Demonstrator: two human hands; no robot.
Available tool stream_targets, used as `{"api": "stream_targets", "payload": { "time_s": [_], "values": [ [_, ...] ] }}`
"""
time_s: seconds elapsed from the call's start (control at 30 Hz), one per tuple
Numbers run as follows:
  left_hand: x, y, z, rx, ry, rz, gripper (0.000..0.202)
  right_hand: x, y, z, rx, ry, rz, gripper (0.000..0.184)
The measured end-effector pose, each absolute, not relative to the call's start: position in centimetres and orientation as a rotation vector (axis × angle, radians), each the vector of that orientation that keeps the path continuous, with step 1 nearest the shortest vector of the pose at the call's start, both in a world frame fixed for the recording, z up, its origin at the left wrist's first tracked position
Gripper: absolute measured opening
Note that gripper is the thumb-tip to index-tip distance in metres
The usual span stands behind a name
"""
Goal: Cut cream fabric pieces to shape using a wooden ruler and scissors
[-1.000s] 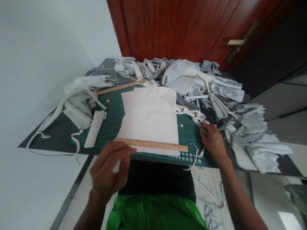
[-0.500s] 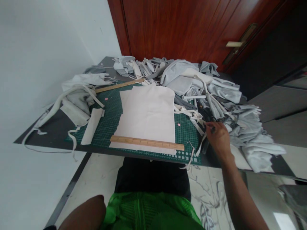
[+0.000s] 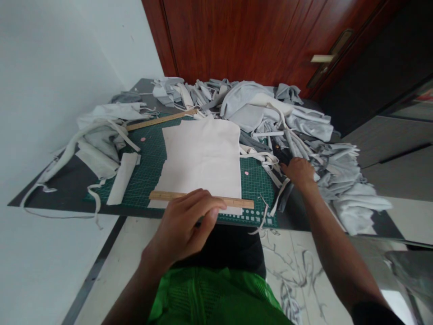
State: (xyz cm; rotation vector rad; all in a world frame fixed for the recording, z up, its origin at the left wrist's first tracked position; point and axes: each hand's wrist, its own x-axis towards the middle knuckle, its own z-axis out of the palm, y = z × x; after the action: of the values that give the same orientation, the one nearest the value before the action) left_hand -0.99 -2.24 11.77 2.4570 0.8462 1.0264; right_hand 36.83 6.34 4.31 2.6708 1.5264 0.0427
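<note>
A pale pink sheet of cloth point(image 3: 203, 153) lies flat on a green cutting mat point(image 3: 149, 167). Across its near edge rests a wooden ruler point(image 3: 237, 201). My left hand point(image 3: 186, 223) comes in from below, its bent fingers and thumb closed on the ruler's middle. My right hand point(image 3: 299, 174) is at the mat's right edge, its fingers curled over the handles of dark scissors point(image 3: 280, 154) that lie half under grey fabric strips. The right fingertips are hidden.
A heap of grey and white fabric scraps point(image 3: 304, 122) covers the back and right of the dark table point(image 3: 64, 185). A second wooden ruler point(image 3: 158, 121) and a folded strip point(image 3: 122, 178) lie at the left. Behind stands a wooden door point(image 3: 253, 36).
My left hand dropped out of view, then came back up onto the ruler. My right hand moved from the mat's edge further back into the fabric strips, onto the scissors.
</note>
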Motion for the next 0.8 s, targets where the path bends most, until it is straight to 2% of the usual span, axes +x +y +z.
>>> {"api": "stream_targets", "payload": {
  "time_s": [0.13, 0.23, 0.3, 0.43, 0.6, 0.63, 0.7, 0.73, 0.8],
  "values": [
    [-0.3, 1.7, 5.9, 2.526, 0.982, 0.722, 0.023, 38.5, 7.4, 6.2, 2.609, 1.461, -0.043, 0.057],
    [-0.6, 2.5, 2.8, 2.58, 1.023, 0.631, 0.023, 41.1, 6.7, 8.0, 2.576, 1.448, -0.018, 0.056],
    [-0.6, 2.3, 1.9, 2.573, 1.04, 0.621, 0.023, 43.0, 5.3, 9.3, 2.548, 1.468, -0.055, 0.058],
    [0.0, 1.7, 1.2, 2.569, 1.033, 0.639, 0.026, 47.4, 0.5, 11.3, 2.608, 1.445, 0.106, 0.047],
    [0.2, 1.6, 0.7, 2.559, 1.023, 0.635, 0.026, 52.4, -6.5, 11.2, 2.826, 1.63, 0.212, 0.042],
    [0.1, 1.6, 0.7, 2.553, 1.01, 0.637, 0.026, 52.7, -7.6, 10.9, 2.892, 1.653, 0.099, 0.041],
    [0.0, 1.7, 0.7, 2.547, 0.981, 0.638, 0.028, 52.4, -9.2, 10.1, 2.928, 1.81, -0.358, 0.041],
    [-0.1, 1.7, 0.7, 2.544, 0.975, 0.638, 0.028, 51.7, -9.7, 9.7, 2.851, 1.876, -0.638, 0.04],
    [0.0, 1.8, 0.7, 2.538, 0.981, 0.648, 0.028, 49.5, -10.3, 9.0, 2.708, 1.939, -0.99, 0.037]
  ]
}}
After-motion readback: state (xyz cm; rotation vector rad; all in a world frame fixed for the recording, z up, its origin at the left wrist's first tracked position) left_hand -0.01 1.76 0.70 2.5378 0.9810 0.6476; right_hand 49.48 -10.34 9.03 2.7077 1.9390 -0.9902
